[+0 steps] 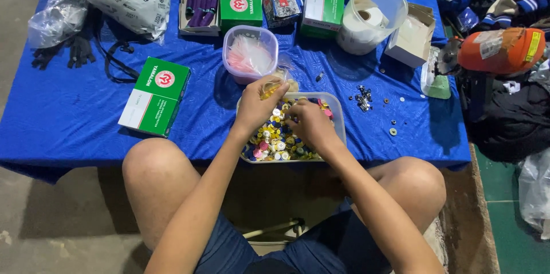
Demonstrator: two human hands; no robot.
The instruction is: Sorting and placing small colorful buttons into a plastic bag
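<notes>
The left hand [258, 105] is closed around a small clear plastic bag [276, 82], pinching it at the far rim of a shallow clear tray [338, 115]; the bag's mouth stands up above the fingers, with something yellowish inside. The right hand [309, 125] lies palm down in the tray, fingers curled into a heap of small coloured caps [272, 139], yellow, white, blue and pink; whether it has hold of one cannot be told.

The tray sits at the near edge of a table under a blue cloth [86, 108], between the person's bare knees. Just beyond the tray stands a round clear tub [250, 53] with pink and white contents. Left of the hands lies a green and white box [154, 96]; more such boxes stand at the far side. To the right, small metal bits [362, 99] are scattered on the cloth, and farther back a clear tub holds a white roll [372, 16].
</notes>
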